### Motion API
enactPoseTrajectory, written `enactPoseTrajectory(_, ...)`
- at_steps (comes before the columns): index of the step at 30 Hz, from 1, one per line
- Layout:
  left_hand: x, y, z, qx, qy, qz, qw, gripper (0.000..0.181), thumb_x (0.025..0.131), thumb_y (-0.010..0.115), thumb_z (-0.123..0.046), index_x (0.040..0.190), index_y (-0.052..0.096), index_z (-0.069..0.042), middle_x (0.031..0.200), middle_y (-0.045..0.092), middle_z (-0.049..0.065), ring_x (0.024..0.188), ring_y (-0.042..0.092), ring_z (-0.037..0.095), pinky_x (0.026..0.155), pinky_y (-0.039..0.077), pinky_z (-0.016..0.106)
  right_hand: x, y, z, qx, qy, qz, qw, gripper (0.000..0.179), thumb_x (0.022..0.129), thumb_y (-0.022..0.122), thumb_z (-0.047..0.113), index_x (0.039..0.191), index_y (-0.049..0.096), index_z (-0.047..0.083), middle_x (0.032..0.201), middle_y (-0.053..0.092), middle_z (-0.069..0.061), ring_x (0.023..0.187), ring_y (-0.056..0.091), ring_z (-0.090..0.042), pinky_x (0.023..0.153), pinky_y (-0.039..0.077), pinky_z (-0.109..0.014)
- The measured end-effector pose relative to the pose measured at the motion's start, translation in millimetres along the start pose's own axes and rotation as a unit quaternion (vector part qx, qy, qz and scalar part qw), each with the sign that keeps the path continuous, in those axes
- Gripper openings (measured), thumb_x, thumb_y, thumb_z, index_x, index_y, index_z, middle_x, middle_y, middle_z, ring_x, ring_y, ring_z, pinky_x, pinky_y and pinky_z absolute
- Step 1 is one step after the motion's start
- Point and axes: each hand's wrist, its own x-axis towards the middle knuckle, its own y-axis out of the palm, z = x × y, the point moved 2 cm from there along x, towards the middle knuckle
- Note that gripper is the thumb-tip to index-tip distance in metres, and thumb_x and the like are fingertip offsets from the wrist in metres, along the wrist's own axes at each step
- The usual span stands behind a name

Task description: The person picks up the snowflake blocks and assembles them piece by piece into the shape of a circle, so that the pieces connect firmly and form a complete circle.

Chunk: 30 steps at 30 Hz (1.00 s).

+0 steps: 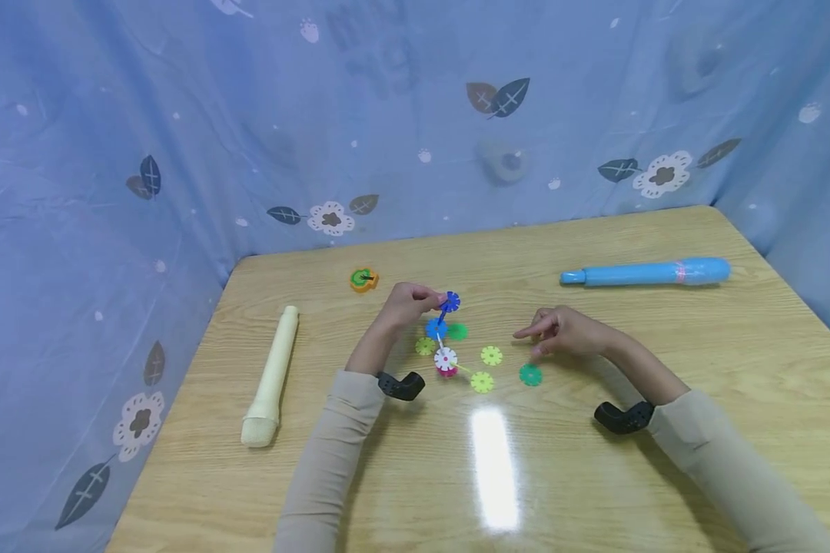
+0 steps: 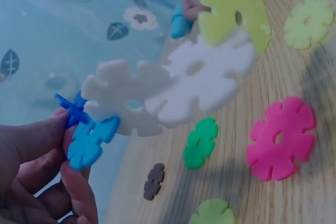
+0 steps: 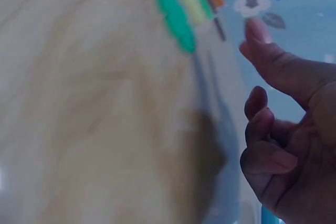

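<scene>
My left hand (image 1: 410, 304) pinches a dark blue notched disc (image 1: 451, 301) at one end of a linked chain of flower-shaped plastic discs. From there the chain runs through a light blue disc (image 2: 86, 148) and two white discs (image 2: 195, 69) to a yellow disc (image 2: 234, 11). Holding nothing, my right hand (image 1: 569, 332) hovers beside a loose teal disc (image 1: 530, 375), its index finger pointing toward the chain. Loose on the table around the chain lie a pink disc (image 2: 282, 138), a green disc (image 2: 200, 142), a brown disc (image 2: 154, 181) and yellow-green discs (image 1: 491, 355).
A cream microphone-shaped object (image 1: 271, 376) lies at the left of the wooden table (image 1: 581, 491). A blue one (image 1: 646, 273) lies at the back right. An orange and green tree-patterned piece (image 1: 363, 279) sits near the back edge, before a blue curtain (image 1: 415, 115).
</scene>
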Motion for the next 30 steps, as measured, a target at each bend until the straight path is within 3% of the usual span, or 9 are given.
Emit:
enactPoseTrajectory(4, 0.9, -2.9, 1.6, -0.004, 0.006, -0.002, 1.0000, 0.022, 0.089, 0.061, -0.021, 0.096, 0.071, -0.002, 0.102, 0.068, 0.011, 0.104, 0.056, 0.022, 0.095, 0.042, 0.040, -7.2, 5.9, -4.8, -0.005, -0.031, 0.043, 0.9986, 0.042, 0.074, 0.074, 0.018, 0.110, 0.066, 0.000, 0.082, 0.048, -0.005, 0.074, 0.036, -0.009, 0.066, 0.033, -0.021)
enactPoseTrajectory(8, 2.3, -4.2, 0.7, -0.003, 0.008, -0.004, 1.0000, 0.023, 0.088, 0.062, -0.022, 0.096, 0.071, -0.002, 0.098, 0.068, 0.012, 0.101, 0.056, 0.020, 0.095, 0.042, 0.040, -8.8, 10.2, -2.0, -0.022, -0.038, 0.057, 0.9974, 0.041, 0.071, 0.076, 0.019, 0.108, 0.068, 0.002, 0.080, 0.039, 0.001, 0.075, 0.033, -0.008, 0.066, 0.031, -0.021)
enactPoseTrajectory(11, 2.7, -4.3, 0.8, 0.004, 0.001, -0.003, 1.0000, 0.024, 0.088, 0.062, -0.024, 0.096, 0.071, -0.003, 0.097, 0.068, 0.010, 0.100, 0.056, 0.020, 0.095, 0.042, 0.039, -9.0, 13.1, -0.8, -0.046, -0.037, 0.050, 0.9970, 0.038, 0.069, 0.077, 0.022, 0.104, 0.070, 0.007, 0.080, 0.038, 0.003, 0.074, 0.034, -0.007, 0.066, 0.032, -0.020)
enactPoseTrajectory(16, 2.2, -3.3, 1.1, 0.011, -0.005, 0.004, 0.9999, 0.024, 0.088, 0.062, -0.025, 0.095, 0.071, -0.004, 0.098, 0.068, 0.009, 0.101, 0.056, 0.020, 0.093, 0.042, 0.038, -9.4, 16.5, -2.1, -0.090, -0.046, 0.019, 0.9947, 0.028, 0.067, 0.078, 0.028, 0.092, 0.074, 0.017, 0.086, 0.049, 0.004, 0.074, 0.039, -0.007, 0.065, 0.033, -0.021)
enactPoseTrajectory(19, 2.0, -2.6, -0.2, 0.011, -0.006, 0.007, 0.9999, 0.024, 0.088, 0.062, -0.025, 0.094, 0.071, -0.003, 0.099, 0.067, 0.008, 0.104, 0.055, 0.020, 0.094, 0.040, 0.039, -8.5, 16.2, -1.2, -0.097, -0.048, 0.010, 0.9941, 0.024, 0.067, 0.080, 0.025, 0.087, 0.068, 0.018, 0.087, 0.055, 0.004, 0.075, 0.043, -0.008, 0.067, 0.037, -0.022)
enactPoseTrajectory(22, 2.8, -1.3, -0.7, 0.004, -0.005, 0.008, 0.9999, 0.024, 0.088, 0.063, -0.025, 0.095, 0.070, -0.003, 0.101, 0.068, 0.008, 0.104, 0.056, 0.020, 0.096, 0.040, 0.039, -5.2, 14.4, 2.9, -0.109, -0.024, -0.001, 0.9938, 0.020, 0.069, 0.079, 0.021, 0.081, 0.063, 0.017, 0.080, 0.060, 0.007, 0.073, 0.049, -0.006, 0.068, 0.041, -0.021)
enactPoseTrajectory(25, 2.7, 0.0, -0.8, 0.003, -0.004, 0.009, 0.9999, 0.025, 0.087, 0.063, -0.025, 0.094, 0.070, -0.002, 0.101, 0.068, 0.009, 0.103, 0.055, 0.020, 0.096, 0.041, 0.039, 2.8, 9.8, 11.5, -0.104, 0.005, -0.042, 0.9937, 0.013, 0.075, 0.074, 0.014, 0.078, 0.062, 0.012, 0.072, 0.064, 0.004, 0.066, 0.053, -0.008, 0.063, 0.043, -0.021)
enactPoseTrajectory(30, -0.1, 2.0, -2.7, 0.006, 0.000, 0.015, 0.9999, 0.026, 0.088, 0.062, -0.026, 0.096, 0.070, -0.003, 0.101, 0.067, 0.008, 0.100, 0.055, 0.020, 0.094, 0.041, 0.039, 26.7, 2.0, 32.2, -0.071, 0.003, -0.165, 0.9837, 0.004, 0.084, 0.064, 0.005, 0.082, 0.061, 0.003, 0.075, 0.067, -0.012, 0.069, 0.062, -0.024, 0.056, 0.043, -0.022)
